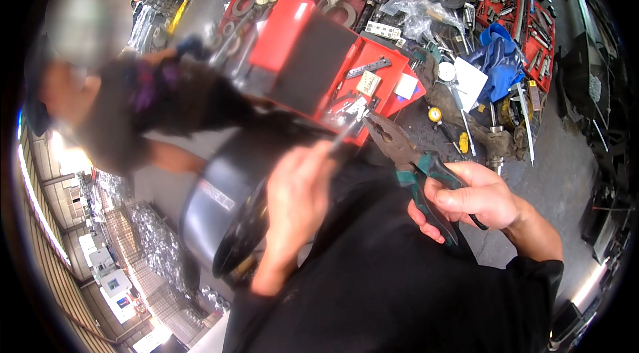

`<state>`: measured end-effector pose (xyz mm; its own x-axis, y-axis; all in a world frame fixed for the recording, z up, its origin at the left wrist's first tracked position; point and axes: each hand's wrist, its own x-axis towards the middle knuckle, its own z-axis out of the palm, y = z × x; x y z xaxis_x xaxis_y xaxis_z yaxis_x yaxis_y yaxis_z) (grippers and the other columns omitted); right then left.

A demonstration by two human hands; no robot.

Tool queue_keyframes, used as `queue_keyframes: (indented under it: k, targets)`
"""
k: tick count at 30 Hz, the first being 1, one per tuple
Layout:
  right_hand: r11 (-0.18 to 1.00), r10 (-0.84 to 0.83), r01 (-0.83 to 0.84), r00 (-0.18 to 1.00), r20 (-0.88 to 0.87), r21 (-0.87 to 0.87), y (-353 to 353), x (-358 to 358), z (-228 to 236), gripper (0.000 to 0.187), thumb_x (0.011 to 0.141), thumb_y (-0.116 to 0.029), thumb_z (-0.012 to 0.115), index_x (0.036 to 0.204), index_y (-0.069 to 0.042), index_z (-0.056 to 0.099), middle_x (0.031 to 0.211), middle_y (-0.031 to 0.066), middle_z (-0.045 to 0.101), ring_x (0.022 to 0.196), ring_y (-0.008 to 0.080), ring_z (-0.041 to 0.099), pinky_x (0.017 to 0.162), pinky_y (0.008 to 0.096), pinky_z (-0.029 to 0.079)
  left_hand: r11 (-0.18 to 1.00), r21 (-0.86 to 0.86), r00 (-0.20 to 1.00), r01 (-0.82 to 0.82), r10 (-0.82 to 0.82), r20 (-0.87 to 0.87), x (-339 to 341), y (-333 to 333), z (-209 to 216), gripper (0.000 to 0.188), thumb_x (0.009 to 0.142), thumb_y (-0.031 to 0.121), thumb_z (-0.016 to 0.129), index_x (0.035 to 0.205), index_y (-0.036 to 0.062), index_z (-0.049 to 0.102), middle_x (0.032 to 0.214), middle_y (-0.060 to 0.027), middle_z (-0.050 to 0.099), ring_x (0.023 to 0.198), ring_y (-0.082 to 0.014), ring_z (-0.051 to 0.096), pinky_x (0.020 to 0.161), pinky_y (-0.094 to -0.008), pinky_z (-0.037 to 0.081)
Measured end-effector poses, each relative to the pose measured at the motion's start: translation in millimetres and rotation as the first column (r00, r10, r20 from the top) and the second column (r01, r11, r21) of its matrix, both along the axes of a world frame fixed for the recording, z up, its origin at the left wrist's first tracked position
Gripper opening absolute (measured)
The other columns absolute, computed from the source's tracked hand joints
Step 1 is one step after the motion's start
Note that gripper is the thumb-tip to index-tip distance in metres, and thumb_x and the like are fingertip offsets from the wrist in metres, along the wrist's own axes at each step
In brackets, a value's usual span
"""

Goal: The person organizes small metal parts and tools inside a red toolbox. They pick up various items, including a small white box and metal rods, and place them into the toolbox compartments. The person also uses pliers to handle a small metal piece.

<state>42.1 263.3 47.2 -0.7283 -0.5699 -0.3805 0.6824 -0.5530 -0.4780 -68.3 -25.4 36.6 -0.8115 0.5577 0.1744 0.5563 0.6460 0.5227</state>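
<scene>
Closest to us, the person's black shirt [386, 286] fills the lower middle, a black sleeve at each side. Out of the right one comes the right hand [469, 193], fingers wrapped round the green handles of the pliers [414, 165]. They're up in the air over the person's front, nose pointing up and left, toward the edge of the red case [366, 47].

Over to the left hand [299, 186], smeared by motion! Its fingers are curled, and a thin rod [347, 132] sticks out from them, tip close to the nose of the pliers; whether they touch, I can't tell.

Just left of that hand, a glossy black drum [216, 196] with a pale label. Beyond it a co-worker [160, 100], badly blurred, in a cap and dark top, leans in, one bare forearm reaching behind the drum.

Up top, what a crowded bench! The case lies open, small tools and a cream block inside. To its right, a yellow-rimmed dial gauge [434, 114], then a caliper [464, 120] by a white sheet [472, 87], and blue gloves [499, 53] in a heap. Further right, red trays [498, 3] full of metal bits.
</scene>
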Motion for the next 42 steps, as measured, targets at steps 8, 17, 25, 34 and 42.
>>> queue_keyframes:
  k: [8,17,25,34,42]
  targets:
    - [0.988,0.006,0.006,0.997,-0.081,0.154,-4,-2,8,0.024,0.108,-0.023,0.066,0.103,-0.003,0.055,0.106,0.0137,0.068,0.086,0.0182,0.068,0.074,0.0357,0.056,0.998,-0.062,0.999,-0.026,0.028,0.031,2,3,9,0.023,0.097,0.001,0.071,0.12,-0.0005,0.074,0.088,-0.0141,0.068,0.077,-0.0304,0.067,0.071,-0.0366,0.053]
    - [0.982,-0.006,0.019,0.998,-0.067,0.187,-3,-2,2,0.022,0.108,-0.022,0.064,0.107,-0.002,0.056,0.109,0.0141,0.07,0.089,0.0187,0.071,0.075,0.0345,0.056,0.998,-0.063,0.997,-0.028,0.032,0.063,2,4,4,0.024,0.098,0.001,0.07,0.121,-0.0011,0.073,0.087,-0.0139,0.066,0.076,-0.0296,0.066,0.07,-0.0361,0.052]
    - [0.976,0.044,-0.029,0.997,-0.065,0.217,0,-9,7,0.026,0.11,-0.027,0.058,0.113,-0.001,0.058,0.126,0.0212,0.07,0.107,0.0295,0.076,0.082,0.0357,0.06,1.0,-0.016,0.991,-0.022,0.024,0.13,1,3,-1,0.023,0.101,0.002,0.067,0.122,-0.0014,0.074,0.091,-0.0139,0.069,0.075,-0.025,0.068,0.07,-0.0336,0.054]
    - [0.993,0.04,-0.046,0.997,0.065,0.106,0,-10,5,0.041,0.112,-0.037,0.057,0.133,-0.001,0.053,0.125,0.0209,0.069,0.104,0.0306,0.076,0.076,0.0343,0.061,0.998,-0.057,0.995,0.009,-0.003,0.105,-1,3,2,0.024,0.099,0.0,0.067,0.122,-0.002,0.073,0.091,-0.0156,0.069,0.079,-0.0286,0.07,0.073,-0.0348,0.055]
    - [1.0,-0.01,0.01,0.996,0.084,0.003,0,-4,-6,0.036,0.111,-0.037,0.06,0.123,-0.003,0.054,0.111,0.0225,0.066,0.084,0.0292,0.068,0.07,0.0406,0.055,0.997,-0.082,0.996,0.013,-0.006,0.09,0,5,5,0.027,0.096,-0.002,0.068,0.123,-0.0013,0.073,0.09,-0.0168,0.067,0.079,-0.0322,0.068,0.073,-0.0375,0.054]
